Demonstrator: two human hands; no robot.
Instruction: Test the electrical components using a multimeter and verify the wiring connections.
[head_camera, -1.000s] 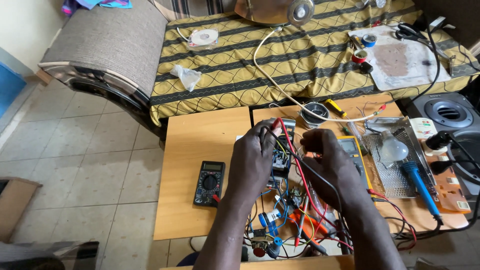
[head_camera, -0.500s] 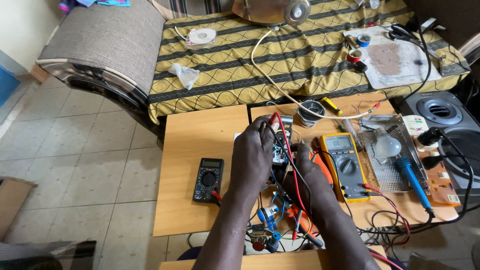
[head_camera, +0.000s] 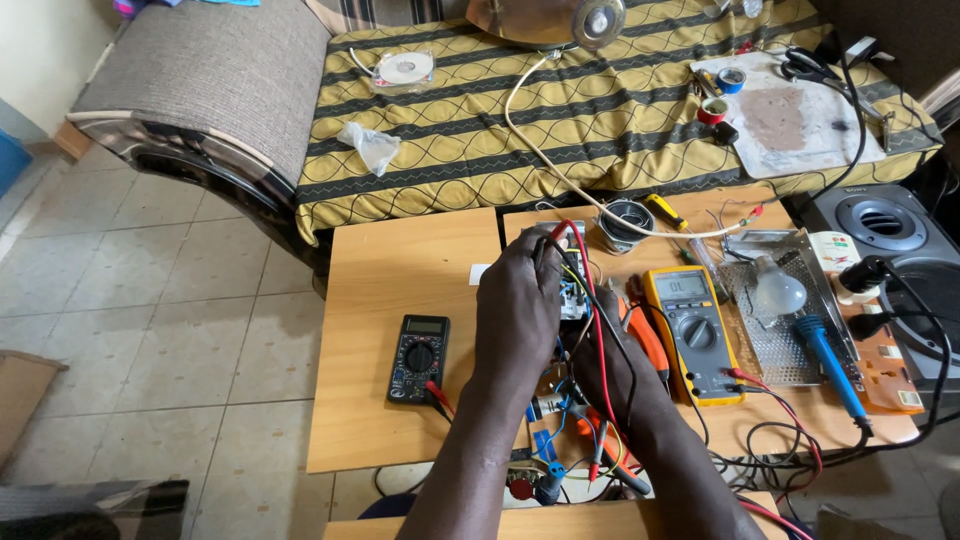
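My left hand (head_camera: 518, 300) is closed over a small circuit board (head_camera: 574, 292) and holds it just above the wooden table (head_camera: 400, 270). Red, black and yellow wires (head_camera: 592, 300) run off the board, over my fingers and back toward me. My right hand (head_camera: 612, 362) is lower and nearer to me, knuckles up, among the tangle of wires beside orange-handled pliers (head_camera: 648, 338). Its fingers curl down out of sight, so what they hold is hidden. A yellow multimeter (head_camera: 690, 330) lies just right of both hands, and a black multimeter (head_camera: 418, 357) lies to their left.
A blue soldering iron (head_camera: 830, 365), a light bulb (head_camera: 778, 293) and a metal grille (head_camera: 790, 345) lie at the right. A solder spool (head_camera: 625, 222) and a yellow screwdriver (head_camera: 665, 212) sit behind the board. A speaker (head_camera: 885, 225) stands far right, and a sofa (head_camera: 480, 120) with a striped cover is behind.
My right hand has dropped from beside the board down toward the near edge of the table. My left hand still holds the board.
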